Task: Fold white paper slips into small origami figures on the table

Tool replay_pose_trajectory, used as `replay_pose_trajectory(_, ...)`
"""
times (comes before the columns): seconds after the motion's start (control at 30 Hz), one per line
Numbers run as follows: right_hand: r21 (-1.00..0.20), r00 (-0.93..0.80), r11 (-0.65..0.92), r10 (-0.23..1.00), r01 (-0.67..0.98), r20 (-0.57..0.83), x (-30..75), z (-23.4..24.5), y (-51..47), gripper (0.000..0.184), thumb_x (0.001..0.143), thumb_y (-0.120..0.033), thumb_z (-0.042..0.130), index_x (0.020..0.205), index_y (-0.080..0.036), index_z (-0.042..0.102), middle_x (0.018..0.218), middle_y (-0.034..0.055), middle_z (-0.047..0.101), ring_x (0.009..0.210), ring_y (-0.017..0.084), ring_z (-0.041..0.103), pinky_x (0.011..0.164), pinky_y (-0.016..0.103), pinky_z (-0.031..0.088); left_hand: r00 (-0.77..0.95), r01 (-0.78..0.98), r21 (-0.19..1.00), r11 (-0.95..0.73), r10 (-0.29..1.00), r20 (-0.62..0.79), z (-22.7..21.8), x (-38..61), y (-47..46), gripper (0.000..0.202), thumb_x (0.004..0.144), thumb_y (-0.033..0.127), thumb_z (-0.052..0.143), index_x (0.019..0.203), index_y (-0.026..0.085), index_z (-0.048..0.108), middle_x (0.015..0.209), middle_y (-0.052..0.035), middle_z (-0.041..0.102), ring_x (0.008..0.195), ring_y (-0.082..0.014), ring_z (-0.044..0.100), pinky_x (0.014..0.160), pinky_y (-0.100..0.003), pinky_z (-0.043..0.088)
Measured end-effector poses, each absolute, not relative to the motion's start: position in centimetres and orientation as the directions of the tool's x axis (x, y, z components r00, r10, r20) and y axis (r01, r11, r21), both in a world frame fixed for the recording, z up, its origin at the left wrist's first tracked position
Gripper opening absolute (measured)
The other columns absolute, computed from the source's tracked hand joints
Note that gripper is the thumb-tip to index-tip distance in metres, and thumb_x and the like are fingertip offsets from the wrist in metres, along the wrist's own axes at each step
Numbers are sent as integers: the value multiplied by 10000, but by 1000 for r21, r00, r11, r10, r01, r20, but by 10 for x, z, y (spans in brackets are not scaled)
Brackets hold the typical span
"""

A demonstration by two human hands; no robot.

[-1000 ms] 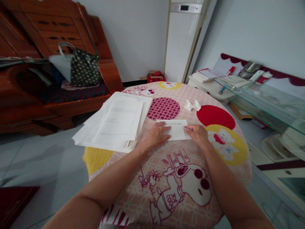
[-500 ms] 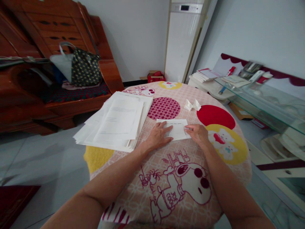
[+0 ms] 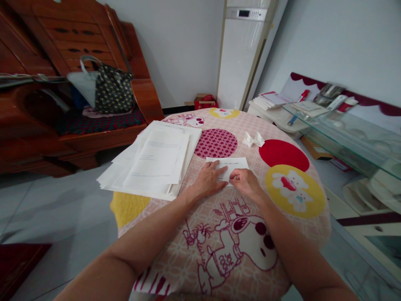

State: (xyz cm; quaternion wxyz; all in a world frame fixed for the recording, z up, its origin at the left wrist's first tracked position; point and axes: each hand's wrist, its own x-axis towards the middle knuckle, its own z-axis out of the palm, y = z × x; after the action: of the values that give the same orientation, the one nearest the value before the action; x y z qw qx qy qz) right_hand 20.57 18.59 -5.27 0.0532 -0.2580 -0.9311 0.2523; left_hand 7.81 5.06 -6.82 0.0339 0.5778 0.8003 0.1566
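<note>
A small folded white paper [image 3: 231,162] lies on the round table's cartoon-print cloth [image 3: 175,234]. My left hand [image 3: 209,179] rests flat on the paper's left part, fingers spread and pressing down. My right hand [image 3: 246,182] sits on the paper's near right part with its fingers curled in, pinching the paper's near edge. The two hands almost touch. A thick, loose stack of white sheets [image 3: 156,161] lies to the left of my left hand, overhanging the table's edge.
A crumpled white tissue [image 3: 253,139] lies beyond the paper. A wooden bench [image 3: 94,138] with a spotted bag [image 3: 112,90] stands at the left. A white floor-standing unit [image 3: 239,54] is at the back, and a glass shelf [image 3: 344,129] with papers at the right.
My right hand has slid left along the folded paper from its right end toward my left hand, and its fingers have curled in. My left hand has stayed put.
</note>
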Motion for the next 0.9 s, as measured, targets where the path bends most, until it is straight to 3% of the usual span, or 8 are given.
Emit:
replay_pose_trajectory(0.13,-528,-839,683,532,505,-115,206,-50,187,80,763,-199,669,780,-186,746,724,35,730,661,160,622,591,254,371,-341,913,277,298,932,122,-69,79,51,606,892,467,657,1433,211,566,1516,-138,487,1352,-324,464,1169,-464,350)
replay_pose_trajectory(0.53,-520,-838,672,510,528,-192,210,-39,189,97,716,-113,643,726,-179,714,639,13,669,602,142,571,578,254,355,-353,903,308,299,926,136,-73,77,50,626,884,483,667,1443,219,564,1527,-132,469,1354,-336,451,1172,-470,350)
replay_pose_trajectory(0.9,-607,-807,571,548,553,-220,243,-41,236,95,613,-114,590,625,-174,663,516,-11,597,512,134,543,503,238,344,-340,906,317,279,928,156,-77,75,50,624,886,488,658,1443,222,564,1533,-120,472,1356,-327,450,1180,-469,346)
